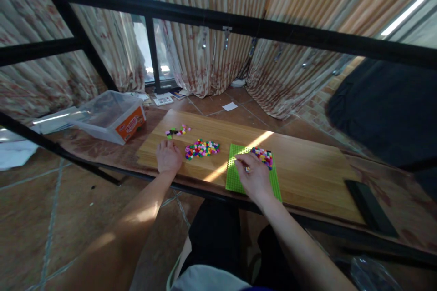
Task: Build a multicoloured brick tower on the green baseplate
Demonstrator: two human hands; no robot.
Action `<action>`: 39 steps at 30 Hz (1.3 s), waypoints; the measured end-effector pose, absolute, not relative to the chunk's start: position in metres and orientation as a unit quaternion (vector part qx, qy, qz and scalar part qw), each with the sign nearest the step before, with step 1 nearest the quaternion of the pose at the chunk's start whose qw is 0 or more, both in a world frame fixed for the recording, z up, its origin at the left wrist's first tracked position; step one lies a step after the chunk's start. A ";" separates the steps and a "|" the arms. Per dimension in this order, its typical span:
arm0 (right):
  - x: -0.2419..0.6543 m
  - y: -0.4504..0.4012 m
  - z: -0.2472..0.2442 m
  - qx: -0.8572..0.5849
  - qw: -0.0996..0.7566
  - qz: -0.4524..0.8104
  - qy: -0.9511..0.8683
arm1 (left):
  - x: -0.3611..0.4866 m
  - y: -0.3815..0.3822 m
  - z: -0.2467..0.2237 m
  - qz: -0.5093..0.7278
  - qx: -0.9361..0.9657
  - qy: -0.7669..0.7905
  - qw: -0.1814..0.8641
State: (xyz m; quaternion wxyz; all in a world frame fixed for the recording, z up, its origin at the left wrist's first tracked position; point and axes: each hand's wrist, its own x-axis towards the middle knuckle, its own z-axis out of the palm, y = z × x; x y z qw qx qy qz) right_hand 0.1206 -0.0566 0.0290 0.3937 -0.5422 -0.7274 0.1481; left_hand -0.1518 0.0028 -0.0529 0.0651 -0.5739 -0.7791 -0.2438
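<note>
My left hand rests palm down at the left of the wooden board, its fingers lying flat and partly foreshortened. Beside it lies a loose pile of small multicoloured building bricks. A smaller scatter of bricks, some pink, black and green, is just beyond that hand. Over the green studded baseplate is my right hand, fingers bent toward the thumb. Tiny pale bricks show within its grasp. A block of coloured bricks sits on the plate's far right part, partly hidden by this hand.
A clear plastic box with an orange label stands left of the wooden board. A dark flat bar lies at the board's right end. Black metal rails cross in front of the curtains.
</note>
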 end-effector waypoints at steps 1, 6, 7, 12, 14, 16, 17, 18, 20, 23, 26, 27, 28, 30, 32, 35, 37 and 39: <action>0.110 -0.054 0.022 -0.542 0.370 0.152 -0.739 | -0.151 0.003 -0.053 -0.244 -0.572 -0.780 0.064; 0.079 -0.025 -0.014 -0.591 0.277 0.114 -0.749 | -0.150 0.001 -0.051 -0.241 -0.573 -0.780 0.070; 0.075 -0.018 -0.019 -0.591 0.275 0.110 -0.751 | -0.150 0.001 -0.051 -0.239 -0.573 -0.781 0.071; 0.062 0.010 -0.035 -0.598 0.248 0.078 -0.758 | -0.150 0.001 -0.051 -0.234 -0.570 -0.784 0.071; 0.057 0.015 -0.038 -0.616 0.225 0.067 -0.752 | -0.150 0.001 -0.051 -0.238 -0.570 -0.783 0.068; 0.054 0.016 -0.040 -0.622 0.217 0.060 -0.750 | -0.150 0.001 -0.051 -0.242 -0.572 -0.781 0.064; 0.054 0.016 -0.041 -0.621 0.218 0.058 -0.751 | -0.150 0.001 -0.051 -0.244 -0.573 -0.780 0.064; 0.054 0.015 -0.041 -0.618 0.221 0.057 -0.753 | -0.150 0.001 -0.052 -0.245 -0.573 -0.780 0.064; 0.056 0.011 -0.041 -0.609 0.226 0.059 -0.758 | -0.151 0.001 -0.052 -0.244 -0.572 -0.780 0.068; 0.060 -0.002 -0.040 -0.589 0.235 0.067 -0.770 | -0.151 0.001 -0.052 -0.245 -0.572 -0.780 0.072; 0.067 -0.025 -0.034 -0.571 0.251 0.100 -0.775 | -0.152 0.002 -0.053 -0.250 -0.571 -0.779 0.069; 0.070 -0.035 -0.031 -0.569 0.258 0.116 -0.772 | -0.152 0.002 -0.053 -0.251 -0.570 -0.779 0.068; 0.074 -0.045 -0.028 -0.566 0.266 0.133 -0.769 | -0.153 0.003 -0.053 -0.252 -0.570 -0.779 0.067; 0.085 -0.065 -0.019 -0.550 0.296 0.174 -0.761 | -0.153 0.003 -0.053 -0.254 -0.569 -0.779 0.066; 0.101 -0.082 -0.010 -0.540 0.328 0.205 -0.747 | -0.153 0.003 -0.052 -0.252 -0.572 -0.778 0.066; 0.129 -0.095 0.004 -0.554 0.376 0.199 -0.716 | -0.153 0.003 -0.052 -0.247 -0.577 -0.776 0.068; 0.149 -0.096 0.012 -0.572 0.406 0.179 -0.690 | -0.154 0.004 -0.053 -0.247 -0.578 -0.775 0.068; 0.167 -0.091 0.020 -0.590 0.428 0.148 -0.669 | -0.154 0.004 -0.054 -0.249 -0.577 -0.775 0.067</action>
